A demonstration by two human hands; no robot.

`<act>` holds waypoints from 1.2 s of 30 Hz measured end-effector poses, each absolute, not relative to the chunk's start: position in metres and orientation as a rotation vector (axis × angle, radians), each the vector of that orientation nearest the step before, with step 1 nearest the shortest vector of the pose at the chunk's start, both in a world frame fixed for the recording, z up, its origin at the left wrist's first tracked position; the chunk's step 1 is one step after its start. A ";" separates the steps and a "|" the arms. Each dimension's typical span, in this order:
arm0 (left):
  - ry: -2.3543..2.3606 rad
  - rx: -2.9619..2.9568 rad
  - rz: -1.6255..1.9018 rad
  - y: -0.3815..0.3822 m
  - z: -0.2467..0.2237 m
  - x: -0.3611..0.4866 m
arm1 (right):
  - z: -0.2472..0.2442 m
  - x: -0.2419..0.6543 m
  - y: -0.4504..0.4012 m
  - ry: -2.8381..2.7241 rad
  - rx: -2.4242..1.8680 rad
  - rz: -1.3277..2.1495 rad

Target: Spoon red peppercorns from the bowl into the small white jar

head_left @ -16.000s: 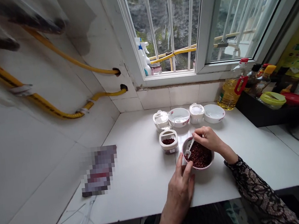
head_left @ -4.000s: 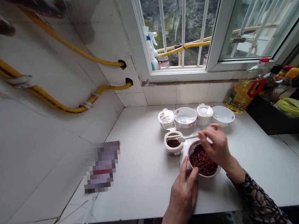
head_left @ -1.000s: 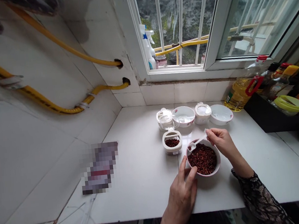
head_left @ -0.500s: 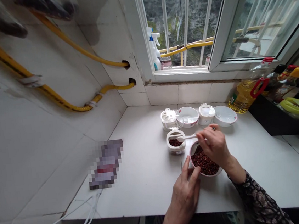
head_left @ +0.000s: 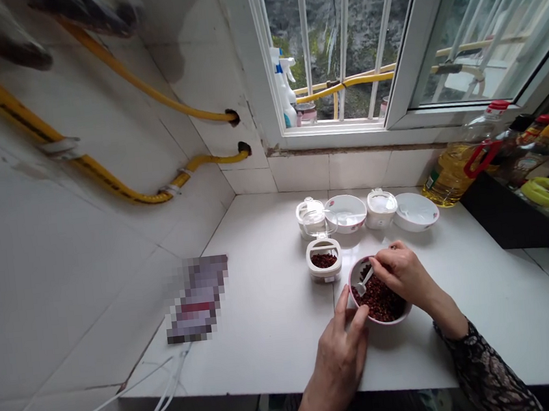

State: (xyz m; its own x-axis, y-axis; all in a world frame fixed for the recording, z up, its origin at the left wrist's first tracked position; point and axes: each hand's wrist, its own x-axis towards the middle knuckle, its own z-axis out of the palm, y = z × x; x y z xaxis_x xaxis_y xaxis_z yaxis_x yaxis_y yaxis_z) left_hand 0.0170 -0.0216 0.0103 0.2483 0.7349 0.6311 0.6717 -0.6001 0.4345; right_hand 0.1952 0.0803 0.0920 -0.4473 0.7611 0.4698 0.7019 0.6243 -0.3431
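A bowl [head_left: 351,269] with a pink rim holds dark red dried pieces near the counter's front edge. My left hand [head_left: 343,348] grips its left side, fingers and thumb on the rim. Pinched in my right hand [head_left: 402,274] is a small white spoon [head_left: 364,282], its head down on the pieces in the bowl. Just left and behind stands a clear jar [head_left: 325,272] with a white rim and its lid raised, with similar red pieces inside.
Behind stand two white bowls [head_left: 347,214] [head_left: 416,211] and two lidded jars [head_left: 310,218] [head_left: 380,207]. An oil bottle [head_left: 448,174] and a black condiment box [head_left: 496,215] are at the right. A pixelated object [head_left: 198,298] and white cable [head_left: 169,390] lie left.
The spoon has moved from the open jar's mouth to the bowl with my right hand. My left hand has stayed on the bowl. The view has shifted slightly.
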 end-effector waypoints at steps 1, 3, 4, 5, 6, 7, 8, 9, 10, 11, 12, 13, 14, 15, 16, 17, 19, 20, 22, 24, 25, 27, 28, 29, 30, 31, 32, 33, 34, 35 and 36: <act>1.365 2.426 1.293 -0.022 0.011 0.017 | 0.091 0.194 0.080 -2.237 -1.147 0.168; 1.363 2.427 1.297 -0.022 0.011 0.017 | 0.091 0.196 0.080 -2.170 -1.187 0.234; 1.364 2.426 1.300 -0.022 0.012 0.017 | 0.092 0.198 0.080 -2.127 -1.214 0.268; 1.361 2.425 1.299 -0.022 0.012 0.017 | 0.092 0.200 0.081 -2.085 -1.241 0.309; 1.360 2.421 1.297 -0.022 0.012 0.017 | 0.093 0.202 0.081 -2.046 -1.265 0.354; 1.357 2.418 1.299 -0.022 0.012 0.017 | 0.093 0.204 0.081 -2.009 -1.285 0.404; 1.356 2.418 1.302 -0.022 0.012 0.017 | 0.094 0.206 0.081 -1.973 -1.302 0.459; 1.356 2.421 1.303 -0.021 0.012 0.017 | 0.095 0.207 0.081 -1.935 -1.316 0.520; 1.358 2.424 1.303 -0.021 0.012 0.017 | 0.096 0.207 0.080 -1.897 -1.328 0.581; 1.361 2.429 1.303 -0.021 0.012 0.017 | 0.096 0.207 0.080 -1.861 -1.336 0.638; 1.362 2.435 1.303 -0.021 0.012 0.016 | 0.097 0.207 0.080 -1.829 -1.340 0.687; 1.362 2.438 1.301 -0.021 0.012 0.016 | 0.097 0.207 0.080 -1.802 -1.342 0.725; 1.360 2.439 1.302 -0.021 0.012 0.016 | 0.097 0.207 0.080 -1.782 -1.344 0.749; 1.358 2.439 1.307 -0.021 0.012 0.016 | 0.097 0.206 0.080 -1.768 -1.346 0.759; 1.354 2.439 1.313 -0.021 0.012 0.016 | 0.096 0.206 0.080 -1.760 -1.349 0.760; 1.350 2.439 1.317 -0.021 0.012 0.016 | 0.096 0.206 0.080 -1.755 -1.353 0.756; 1.347 2.438 1.314 -0.021 0.012 0.016 | 0.096 0.205 0.080 -1.760 -1.359 0.742; 1.348 2.438 1.308 -0.021 0.012 0.016 | 0.096 0.205 0.080 -1.762 -1.361 0.738; 1.352 2.433 1.293 -0.021 0.012 0.016 | 0.096 0.204 0.079 -1.760 -1.363 0.736; 1.356 2.426 1.289 -0.022 0.012 0.016 | 0.096 0.203 0.079 -1.747 -1.364 0.735; 1.353 2.425 1.289 -0.022 0.011 0.016 | 0.096 0.203 0.079 -1.737 -1.363 0.737; 1.347 2.420 1.290 -0.022 0.010 0.016 | 0.095 0.204 0.080 -1.707 -1.359 0.763; 1.342 2.420 1.292 -0.022 0.010 0.016 | 0.094 0.204 0.080 -1.686 -1.355 0.787; 1.339 2.418 1.293 -0.022 0.009 0.016 | 0.093 0.204 0.081 -1.660 -1.351 0.815; 1.333 2.419 1.292 -0.022 0.009 0.016 | 0.093 0.205 0.082 -1.631 -1.347 0.842; 1.333 2.418 1.291 -0.022 0.009 0.016 | 0.092 0.204 0.084 -1.599 -1.342 0.864; 1.333 2.416 1.287 -0.022 0.009 0.016 | 0.092 0.204 0.085 -1.567 -1.338 0.877; 1.333 2.415 1.284 -0.022 0.010 0.016 | 0.092 0.203 0.086 -1.541 -1.333 0.878; 1.334 2.415 1.284 -0.022 0.010 0.016 | 0.094 0.201 0.086 -1.521 -1.326 0.862; 1.333 2.416 1.286 -0.022 0.010 0.016 | 0.096 0.199 0.086 -1.510 -1.317 0.828; 1.334 2.417 1.292 -0.022 0.010 0.016 | 0.099 0.195 0.086 -1.511 -1.305 0.774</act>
State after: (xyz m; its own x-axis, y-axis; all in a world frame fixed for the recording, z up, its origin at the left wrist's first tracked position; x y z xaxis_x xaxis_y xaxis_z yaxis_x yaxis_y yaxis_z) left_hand 0.0162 -0.0224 0.0103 0.2595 0.7321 0.6298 0.6529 -0.6135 0.4441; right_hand 0.1953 0.0856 0.0995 0.0319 0.9665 0.2547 0.3576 0.2269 -0.9059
